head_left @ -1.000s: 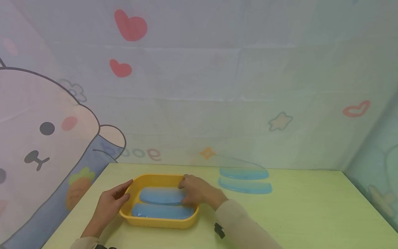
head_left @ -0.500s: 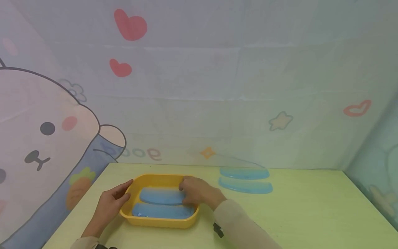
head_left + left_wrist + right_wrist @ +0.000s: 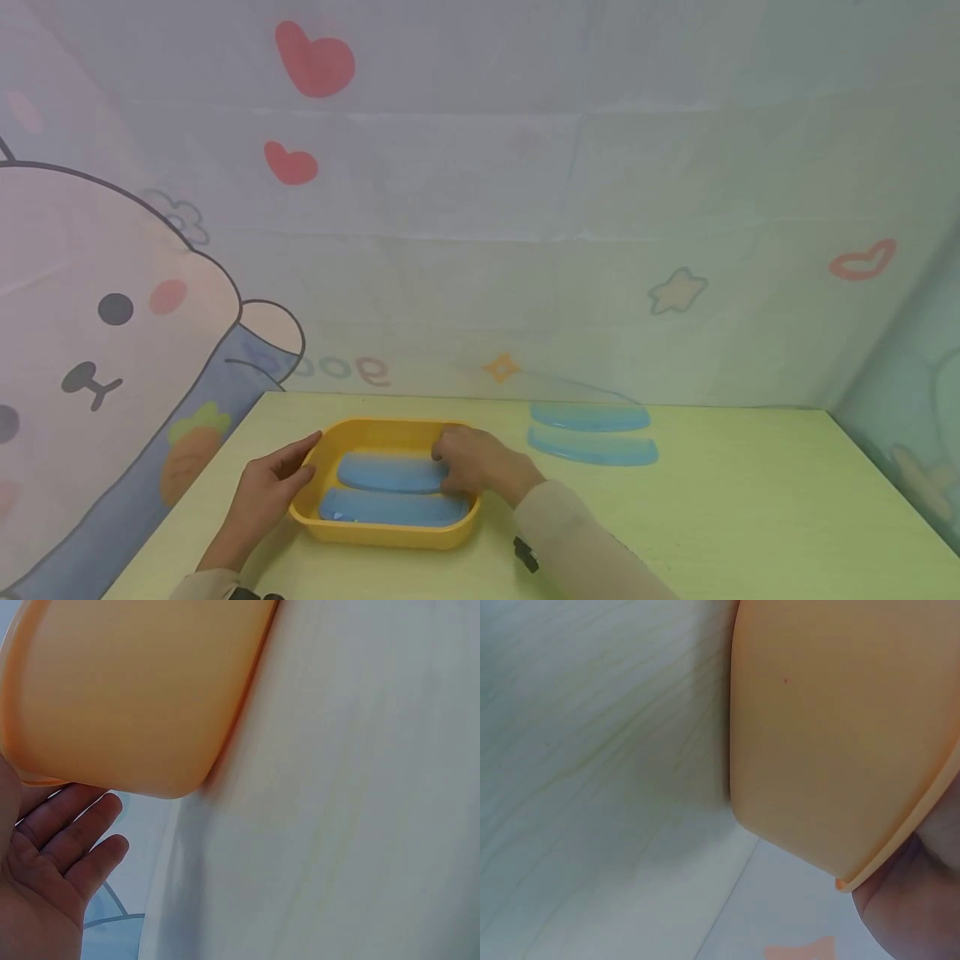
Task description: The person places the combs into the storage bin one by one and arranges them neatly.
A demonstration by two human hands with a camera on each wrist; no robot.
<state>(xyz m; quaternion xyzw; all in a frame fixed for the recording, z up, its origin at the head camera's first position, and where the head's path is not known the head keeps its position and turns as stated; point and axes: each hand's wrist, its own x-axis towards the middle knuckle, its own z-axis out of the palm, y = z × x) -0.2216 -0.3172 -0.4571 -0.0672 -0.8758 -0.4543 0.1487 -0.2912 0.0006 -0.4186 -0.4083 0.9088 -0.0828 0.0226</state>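
Observation:
A yellow plastic tray (image 3: 382,536) stands on the table, with two blue combs inside. The rear comb (image 3: 390,472) lies teeth away from me; the front comb (image 3: 393,508) has its teeth toward the rear one. My left hand (image 3: 262,496) holds the tray's left rim between thumb and fingers; in the left wrist view its other fingers (image 3: 94,855) spread loosely outside the wall. Reaching over the right rim, my right hand (image 3: 480,462) has curled fingers at the rear comb's right end, which it hides. The right wrist view shows mainly the tray's outer wall (image 3: 832,735).
Two more blue combs, a back one (image 3: 590,417) and a nearer one (image 3: 592,447), lie on the pale yellow-green table (image 3: 735,508) right of the tray. Behind the table hangs a printed cloth (image 3: 465,200); another cloth side (image 3: 922,383) bounds the right.
Hands, tray and combs stay almost where they were. My right forearm shifts very slightly to the left.

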